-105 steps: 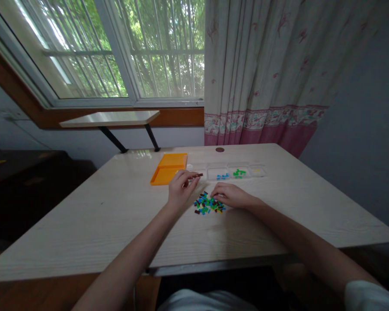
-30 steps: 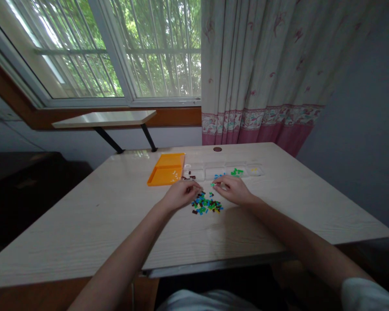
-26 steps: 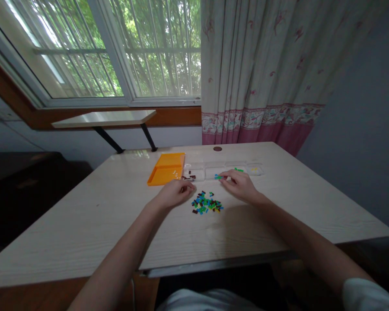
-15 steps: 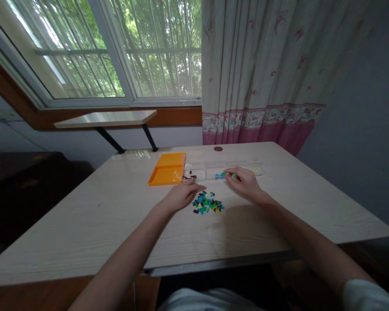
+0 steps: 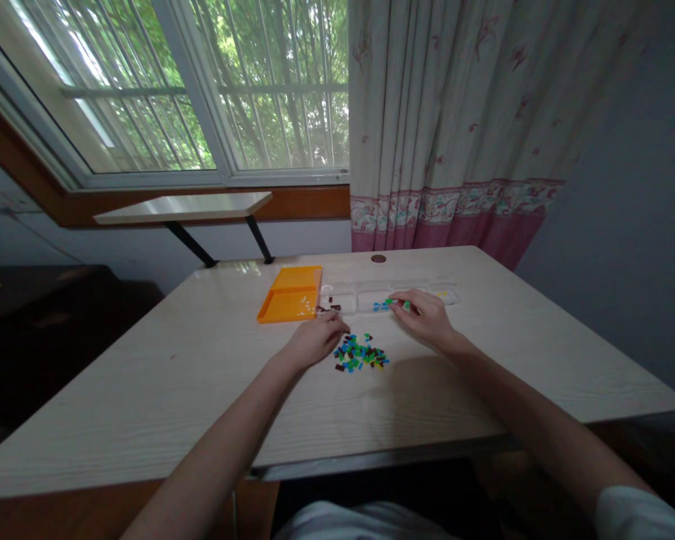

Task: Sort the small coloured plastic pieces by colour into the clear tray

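A small heap of coloured pieces (image 5: 361, 354), blue, green, dark red and yellow, lies on the pale wooden table (image 5: 202, 390). My left hand (image 5: 316, 337) rests at the heap's left edge, fingers curled and touching the pieces. My right hand (image 5: 426, 316) reaches over the clear compartment tray (image 5: 365, 300), pinching a green piece (image 5: 392, 302) above the compartments. The tray holds dark red pieces at the left, blue in the middle and yellow at the far right. My right hand hides the compartment beneath it.
An orange lid (image 5: 290, 293) with a few pale pieces lies left of the tray. A narrow shelf (image 5: 183, 207) on black brackets stands under the window. A curtain (image 5: 455, 127) hangs behind the table's far right. A round cap (image 5: 378, 259) sits near the far edge.
My right hand lifted a green piece from the heap and carried it up to the tray. My left hand dropped its dark red piece into the tray and returned to the heap's left edge.
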Action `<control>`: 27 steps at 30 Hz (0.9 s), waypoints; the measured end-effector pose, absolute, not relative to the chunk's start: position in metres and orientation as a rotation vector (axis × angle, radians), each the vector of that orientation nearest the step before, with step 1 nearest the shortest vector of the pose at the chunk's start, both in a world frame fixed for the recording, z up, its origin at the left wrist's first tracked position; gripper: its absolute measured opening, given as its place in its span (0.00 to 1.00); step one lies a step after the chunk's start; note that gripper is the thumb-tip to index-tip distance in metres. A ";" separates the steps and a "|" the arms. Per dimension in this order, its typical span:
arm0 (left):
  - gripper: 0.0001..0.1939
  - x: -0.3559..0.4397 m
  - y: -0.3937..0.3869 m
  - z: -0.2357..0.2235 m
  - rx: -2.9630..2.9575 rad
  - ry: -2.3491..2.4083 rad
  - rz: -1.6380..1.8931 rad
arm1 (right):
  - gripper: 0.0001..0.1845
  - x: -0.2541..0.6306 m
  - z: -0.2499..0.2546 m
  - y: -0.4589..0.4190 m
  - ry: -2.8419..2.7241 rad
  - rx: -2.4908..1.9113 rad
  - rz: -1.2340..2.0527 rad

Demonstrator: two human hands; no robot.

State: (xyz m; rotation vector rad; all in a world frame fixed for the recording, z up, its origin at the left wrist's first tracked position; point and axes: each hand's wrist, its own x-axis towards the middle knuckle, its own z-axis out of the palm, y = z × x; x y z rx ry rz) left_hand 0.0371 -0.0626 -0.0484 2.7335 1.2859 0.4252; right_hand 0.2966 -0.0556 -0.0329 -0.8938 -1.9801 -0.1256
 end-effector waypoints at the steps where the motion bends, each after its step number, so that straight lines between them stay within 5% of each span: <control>1: 0.13 0.037 -0.063 -0.048 2.731 1.286 0.429 | 0.10 0.297 -0.033 -0.056 -1.976 -0.883 -0.127; 13: 0.12 0.037 -0.061 -0.048 2.728 1.350 0.393 | 0.09 0.302 -0.032 -0.051 -1.976 -0.848 -0.191; 27: 0.10 0.037 -0.061 -0.047 2.756 1.382 0.437 | 0.10 0.345 -0.041 -0.016 -1.987 -1.632 -0.152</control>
